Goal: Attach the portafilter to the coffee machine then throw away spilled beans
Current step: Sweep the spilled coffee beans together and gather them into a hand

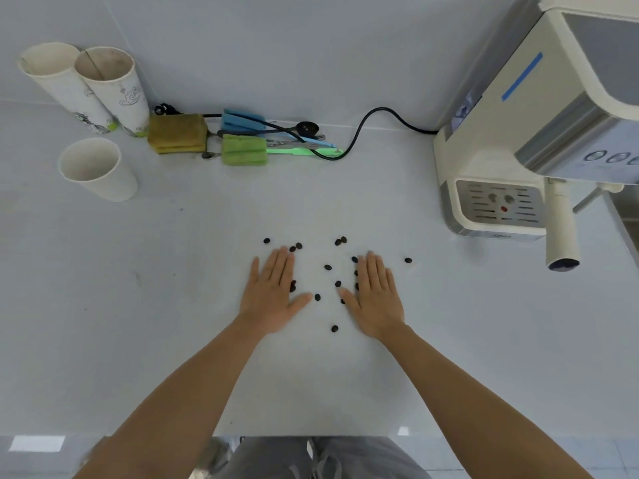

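Both hands flat on the white table [138, 323], palms down: left hand [273, 295] & right hand [375, 299], fingers straight and close together, holding nothing. I see spilled beans [327, 267] scattered btwn and around them, a few touching the fingers. Portafilter [563, 229] hangs from the coffee machine [518, 133] at far right, handle pointing toward me. Three paper cups [96, 167] back left.

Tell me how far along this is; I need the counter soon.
Done, it seems: the portafilter hangs from the coffee machine, handle toward the camera. In hand: the left hand and right hand lie flat and open on either side of the spilled beans, holding nothing. Left: gathering the beans and binning them; no bin is in view.
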A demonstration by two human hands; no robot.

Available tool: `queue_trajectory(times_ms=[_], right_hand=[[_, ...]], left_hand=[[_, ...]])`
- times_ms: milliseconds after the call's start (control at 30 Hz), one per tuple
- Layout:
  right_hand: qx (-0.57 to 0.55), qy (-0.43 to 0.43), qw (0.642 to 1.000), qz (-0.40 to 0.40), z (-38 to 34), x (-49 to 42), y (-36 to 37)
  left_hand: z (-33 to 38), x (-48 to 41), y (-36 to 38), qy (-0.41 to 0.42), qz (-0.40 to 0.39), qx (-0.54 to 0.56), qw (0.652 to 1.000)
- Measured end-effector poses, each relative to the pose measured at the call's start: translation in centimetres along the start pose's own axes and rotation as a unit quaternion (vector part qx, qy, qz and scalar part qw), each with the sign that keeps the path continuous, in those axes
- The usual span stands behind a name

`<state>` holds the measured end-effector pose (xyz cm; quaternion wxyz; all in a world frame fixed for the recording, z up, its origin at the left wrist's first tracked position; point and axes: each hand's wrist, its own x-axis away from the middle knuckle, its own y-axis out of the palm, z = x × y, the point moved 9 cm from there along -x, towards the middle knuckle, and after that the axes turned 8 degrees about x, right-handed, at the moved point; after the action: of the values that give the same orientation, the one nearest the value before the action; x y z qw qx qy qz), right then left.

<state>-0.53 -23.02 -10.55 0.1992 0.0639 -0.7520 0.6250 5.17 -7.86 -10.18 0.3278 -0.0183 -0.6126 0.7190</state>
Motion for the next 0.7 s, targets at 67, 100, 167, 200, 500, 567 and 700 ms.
queue_trajectory(times_ms=[67, 100, 167, 200, 500, 567, 700], right_hand=[[0.006, -0.036, 0.999, -0.004, -1.5, -0.4, 0.1], [0.013, -0.052, 0.999, -0.008, -2.0, -0.8, 0.0], [0.032, -0.084, 0.996, -0.009, -3.1, -1.1, 0.0], [0.041, -0.099, 0.994, -0.009, -3.6, -1.1, 0.1], [-0.025, -0.037, 0.999, 0.002, 0.8, -1.0, -1.1], [-0.029, 0.013, 0.999, 0.015, 3.6, -1.2, -2.1], [-0.024, 0.094, 0.995, 0.004, 7.6, -0.5, -2.2]], left_hand=[[1.3, -0.4, 0.2, 0.030, 0.010, 0.004, 1.000], [1.9, -0.8, 0.3, 0.038, 0.011, 0.005, 0.999], [3.2, -1.0, 0.3, 0.065, 0.014, -0.002, 0.998], [3.6, -0.9, 0.5, 0.081, 0.011, -0.019, 0.997], [0.2, -1.5, -0.3, 0.026, 0.030, 0.027, 0.999], [-2.8, -2.2, -1.4, -0.026, 0.038, 0.010, 0.999], [-5.6, -2.6, -2.2, -0.078, 0.008, -0.004, 0.997]])
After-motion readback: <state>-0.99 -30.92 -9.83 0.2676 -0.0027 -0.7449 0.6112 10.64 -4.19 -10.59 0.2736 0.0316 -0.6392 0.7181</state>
